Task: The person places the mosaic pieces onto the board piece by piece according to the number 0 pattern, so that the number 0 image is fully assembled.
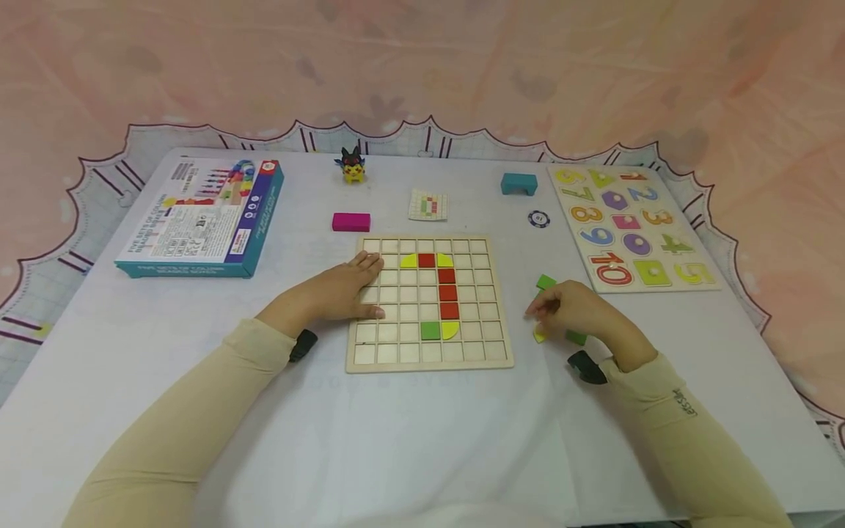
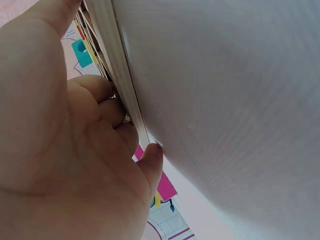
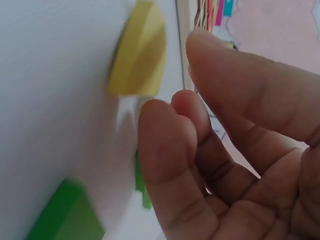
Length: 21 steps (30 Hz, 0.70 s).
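- My left hand [image 1: 343, 290] lies flat on the left side of the grid board [image 1: 429, 363], fingers straight and together, pressing on its squares. The left wrist view shows my fingertips [image 2: 107, 102] against the board's edge and my thumb [image 2: 152, 160] touching the table beside it. Nothing is gripped.
- My right hand [image 1: 574, 308] hovers just right of the board, fingers loosely curled over a small heap of pieces. In the right wrist view the fingers [image 3: 165, 145] are bent close to a yellow half-round piece [image 3: 140, 50] but there is a gap; I hold nothing.
- That yellow piece [image 1: 540, 336] lies on the table under my fingertips, with green pieces [image 1: 546, 281] just beside my hand, above and below it.
- On the board, red squares [image 1: 447, 292] run down a column, with yellow half-rounds at the top and a green square [image 1: 430, 331] beside another yellow half-round at the bottom.
- The table [image 1: 422, 440] is covered in white cloth. On it sit a blue box [image 1: 205, 220] far left, a pink block [image 1: 351, 221], a small pattern card [image 1: 428, 205], a teal block [image 1: 518, 183], a round chip [image 1: 538, 218], a little toy figure [image 1: 353, 166], and a number puzzle [image 1: 634, 227] to the right.
- A pale pink draped cloth [image 1: 422, 66] hangs behind the table.
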Available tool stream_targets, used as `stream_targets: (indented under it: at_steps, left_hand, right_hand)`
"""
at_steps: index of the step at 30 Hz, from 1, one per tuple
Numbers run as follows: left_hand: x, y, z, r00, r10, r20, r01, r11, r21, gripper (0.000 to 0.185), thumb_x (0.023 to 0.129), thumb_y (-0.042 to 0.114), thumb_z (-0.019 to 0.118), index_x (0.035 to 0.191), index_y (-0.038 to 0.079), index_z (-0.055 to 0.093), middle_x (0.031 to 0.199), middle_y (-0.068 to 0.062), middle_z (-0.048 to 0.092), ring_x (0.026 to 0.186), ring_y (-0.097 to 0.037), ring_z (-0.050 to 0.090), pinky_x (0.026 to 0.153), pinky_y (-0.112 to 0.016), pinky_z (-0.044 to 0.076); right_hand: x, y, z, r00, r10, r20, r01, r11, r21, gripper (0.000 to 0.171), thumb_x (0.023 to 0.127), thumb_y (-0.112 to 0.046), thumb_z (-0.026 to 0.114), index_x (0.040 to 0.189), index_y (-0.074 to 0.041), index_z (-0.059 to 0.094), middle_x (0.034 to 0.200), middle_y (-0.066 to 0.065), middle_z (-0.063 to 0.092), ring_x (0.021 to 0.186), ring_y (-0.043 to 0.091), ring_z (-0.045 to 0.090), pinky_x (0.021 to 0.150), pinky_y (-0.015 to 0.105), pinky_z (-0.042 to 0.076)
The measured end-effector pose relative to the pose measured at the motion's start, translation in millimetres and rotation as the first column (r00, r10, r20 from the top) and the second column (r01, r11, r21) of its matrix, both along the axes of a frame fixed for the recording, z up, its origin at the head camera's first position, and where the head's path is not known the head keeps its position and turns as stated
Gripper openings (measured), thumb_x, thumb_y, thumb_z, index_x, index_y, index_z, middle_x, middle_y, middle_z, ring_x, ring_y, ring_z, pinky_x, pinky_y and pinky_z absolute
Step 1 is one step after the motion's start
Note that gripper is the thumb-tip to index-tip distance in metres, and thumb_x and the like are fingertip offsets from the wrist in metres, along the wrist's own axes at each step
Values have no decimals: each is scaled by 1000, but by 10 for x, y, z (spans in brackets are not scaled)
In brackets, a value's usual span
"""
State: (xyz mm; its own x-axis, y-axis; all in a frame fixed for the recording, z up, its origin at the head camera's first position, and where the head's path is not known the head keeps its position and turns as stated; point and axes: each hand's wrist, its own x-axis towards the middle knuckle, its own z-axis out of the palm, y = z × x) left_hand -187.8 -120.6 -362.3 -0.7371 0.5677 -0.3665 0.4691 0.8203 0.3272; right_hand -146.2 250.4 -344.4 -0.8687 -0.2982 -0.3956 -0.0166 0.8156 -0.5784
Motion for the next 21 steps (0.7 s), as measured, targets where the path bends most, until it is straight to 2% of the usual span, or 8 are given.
stream_targets:
  at_steps: [8, 16, 21]
  left_hand:
    - [16, -9, 3, 1000, 7, 1, -7, 1000, 12, 93, 85, 49, 59, 147, 1, 9, 154, -15, 5, 142, -31, -1, 115, -47, 11]
    - [15, 1, 10, 1000, 7, 3, -7, 1000, 19, 93, 85, 49, 59, 147, 1, 10, 154, -16, 6, 142, -31, -1, 115, -47, 11]
    - [16, 6, 16, 1000, 8, 1, -8, 1000, 15, 92, 85, 49, 59, 147, 1, 10, 154, -15, 6, 142, -31, -1, 115, -47, 11]
  right_hand:
    - [51, 50, -55, 999, -4, 43, 6, 999, -37, 26, 73, -4, 73, 99, -1, 69, 83, 5, 56, 80, 19, 48, 68, 27, 42]
    - [92, 2, -72, 1000, -1, -16, 1, 1000, 11, 20, 72, -5, 73, 92, -5, 71, 87, 6, 58, 84, 20, 48, 72, 28, 41]
    - [103, -1, -85, 999, 12, -41, -13, 999, -29, 19, 71, -2, 73, 90, -3, 69, 82, 6, 58, 79, 19, 49, 69, 28, 41]
